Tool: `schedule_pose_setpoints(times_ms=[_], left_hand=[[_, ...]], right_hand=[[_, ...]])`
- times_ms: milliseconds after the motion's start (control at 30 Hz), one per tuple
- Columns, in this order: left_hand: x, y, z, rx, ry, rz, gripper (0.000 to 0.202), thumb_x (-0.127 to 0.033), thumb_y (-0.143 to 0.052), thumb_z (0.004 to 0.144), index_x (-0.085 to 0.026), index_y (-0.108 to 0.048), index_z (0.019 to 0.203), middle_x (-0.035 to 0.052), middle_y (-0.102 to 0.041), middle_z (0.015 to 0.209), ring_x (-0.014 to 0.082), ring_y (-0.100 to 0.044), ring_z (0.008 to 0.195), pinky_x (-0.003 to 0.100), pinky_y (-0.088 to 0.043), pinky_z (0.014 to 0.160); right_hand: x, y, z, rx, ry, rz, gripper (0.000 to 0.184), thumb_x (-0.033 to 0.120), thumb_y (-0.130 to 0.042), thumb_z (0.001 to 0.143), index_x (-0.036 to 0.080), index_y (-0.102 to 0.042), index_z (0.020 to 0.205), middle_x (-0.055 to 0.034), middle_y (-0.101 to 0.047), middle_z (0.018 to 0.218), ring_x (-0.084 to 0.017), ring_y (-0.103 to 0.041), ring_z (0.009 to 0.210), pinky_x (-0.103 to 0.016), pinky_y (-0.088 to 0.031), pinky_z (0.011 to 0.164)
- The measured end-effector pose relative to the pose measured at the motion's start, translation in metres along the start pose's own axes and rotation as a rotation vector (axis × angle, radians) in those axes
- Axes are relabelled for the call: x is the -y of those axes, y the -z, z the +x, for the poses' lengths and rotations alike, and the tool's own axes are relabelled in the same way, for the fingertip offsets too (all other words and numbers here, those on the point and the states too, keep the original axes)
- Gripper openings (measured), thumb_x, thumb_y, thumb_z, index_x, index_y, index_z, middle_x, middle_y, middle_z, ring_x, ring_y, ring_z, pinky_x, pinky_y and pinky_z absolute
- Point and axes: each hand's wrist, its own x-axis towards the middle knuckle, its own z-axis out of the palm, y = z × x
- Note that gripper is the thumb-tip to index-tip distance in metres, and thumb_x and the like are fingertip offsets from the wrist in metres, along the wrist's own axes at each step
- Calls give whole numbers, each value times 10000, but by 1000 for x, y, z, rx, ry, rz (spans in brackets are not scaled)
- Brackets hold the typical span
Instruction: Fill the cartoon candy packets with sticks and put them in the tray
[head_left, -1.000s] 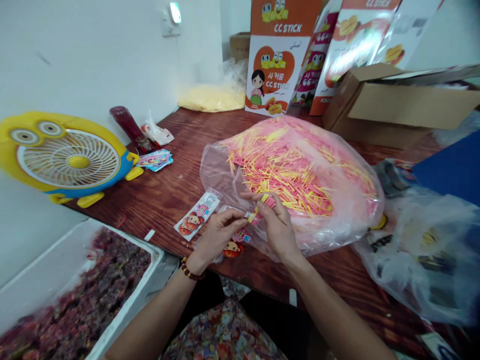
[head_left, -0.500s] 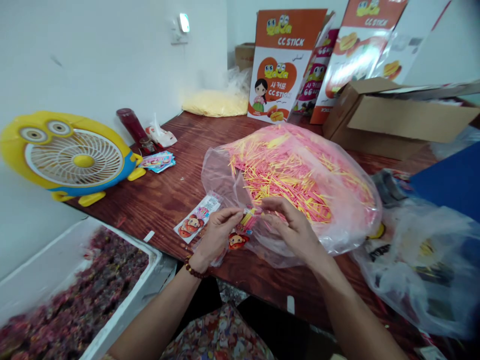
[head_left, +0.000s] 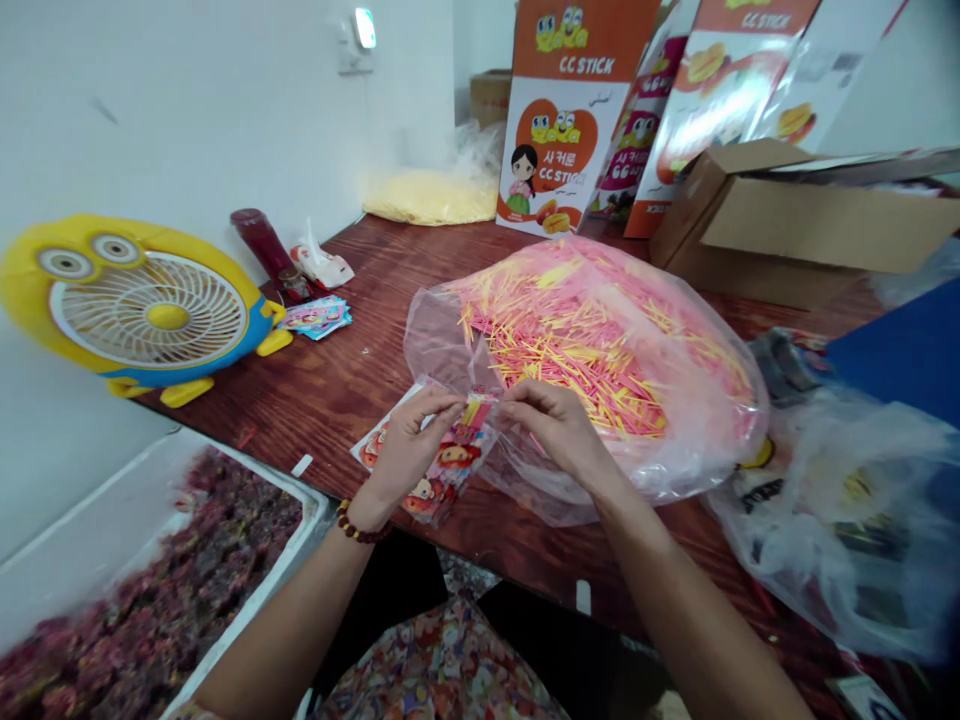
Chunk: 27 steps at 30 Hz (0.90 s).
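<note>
A small printed candy packet (head_left: 459, 456) with cartoon faces hangs between my hands, and pink and yellow sticks show through its clear top. My left hand (head_left: 411, 446) pinches the packet's upper left edge, fingers closed. At the upper right corner, my right hand (head_left: 556, 428) has thumb and fingers pressed together on it. Just behind is a large clear plastic bag (head_left: 720, 425), its mouth open, full of loose thin pink and yellow sticks (head_left: 570, 360). Under and beside my left hand lies a flat printed sheet or packet (head_left: 373, 440), partly covered.
A yellow minion-shaped fan (head_left: 166, 318) stands at the left, near a stack of packets (head_left: 319, 316) and a dark red bottle (head_left: 262, 245). Printed cartons (head_left: 562, 150) and an open cardboard box (head_left: 810, 225) stand behind. A white foam box (head_left: 300, 510) holds dark reddish clumps below left.
Both hands have shifted slightly left. The packet now hangs flatter, with more of its printed front showing between them.
</note>
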Motion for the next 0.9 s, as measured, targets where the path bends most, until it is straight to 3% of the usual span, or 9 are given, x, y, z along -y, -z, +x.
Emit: schedule_pose_setpoints(times_ms=[133, 233, 333, 433, 533, 633, 700, 800, 900], left_hand=[[35, 14, -4, 70, 126, 242, 196, -287, -574, 897, -184, -740, 915, 42, -728, 889, 179, -642, 830, 288, -465, 778], [63, 14, -13, 107, 171, 455, 246, -296, -561, 899, -169, -714, 1043, 84, -736, 985, 221, -657, 910, 343, -471, 843], [79, 9, -22, 162, 123, 609, 335, -322, -550, 912, -145, -659, 1175, 126, -716, 1090, 257, -646, 989, 390, -469, 887], [86, 8, -26, 160, 64, 757, 382, -345, -526, 931, -152, -611, 1250, 136, -697, 1139, 283, -634, 1030, 420, -458, 905], [91, 12, -27, 142, 33, 809, 414, -387, -508, 946, -170, -575, 1292, 120, -701, 1093, 283, -640, 1015, 408, -458, 886], [93, 14, -27, 151, 8, 810, 404, -395, -492, 956, -169, -576, 1279, 122, -695, 1110, 283, -640, 1014, 406, -459, 878], [92, 9, -28, 167, -5, 810, 383, -376, -486, 959, -160, -590, 1257, 125, -691, 1102, 286, -637, 1015, 406, -458, 868], [85, -2, -28, 196, -32, 818, 363, -355, -478, 962, -172, -594, 1254, 113, -690, 1053, 283, -634, 1003, 398, -449, 851], [78, -10, -28, 200, -38, 854, 361, -346, -471, 967, -184, -586, 1268, 112, -692, 1062, 283, -635, 1010, 403, -433, 855]], right_hand=[[-37, -33, 10, 76, -256, 170, 159, 315, -591, 831, 204, -582, 718, 18, -658, 636, -150, -653, 566, -262, -501, 563], [-57, -51, 10, 87, -290, -5, 162, 245, -547, 852, 213, -565, 694, 22, -650, 605, -143, -631, 534, -260, -485, 550], [-59, -50, 6, 53, -213, -302, 133, 203, -553, 856, 205, -611, 735, 13, -652, 610, -138, -600, 544, -253, -447, 565], [-49, -17, 1, 2, -129, -536, 141, 244, -550, 884, 194, -672, 836, -11, -687, 688, -152, -613, 623, -263, -428, 618], [-39, 45, -1, -179, -107, -685, 216, 268, -493, 917, 199, -694, 880, -24, -716, 765, -165, -640, 695, -261, -426, 645], [-38, 112, -2, -302, -222, -961, 248, 232, -471, 913, 182, -708, 964, -68, -746, 879, -193, -674, 806, -266, -438, 684], [-41, 144, -2, -234, -371, -1216, 283, 188, -454, 904, 164, -729, 966, -117, -752, 964, -224, -683, 889, -282, -437, 712], [-49, 164, -1, -136, -489, -1422, 335, 157, -413, 925, 110, -729, 1027, -189, -727, 1045, -260, -684, 942, -303, -438, 720], [-54, 162, 0, -135, -485, -1486, 355, 153, -387, 950, 76, -692, 1114, -224, -690, 1100, -266, -675, 975, -303, -454, 741]])
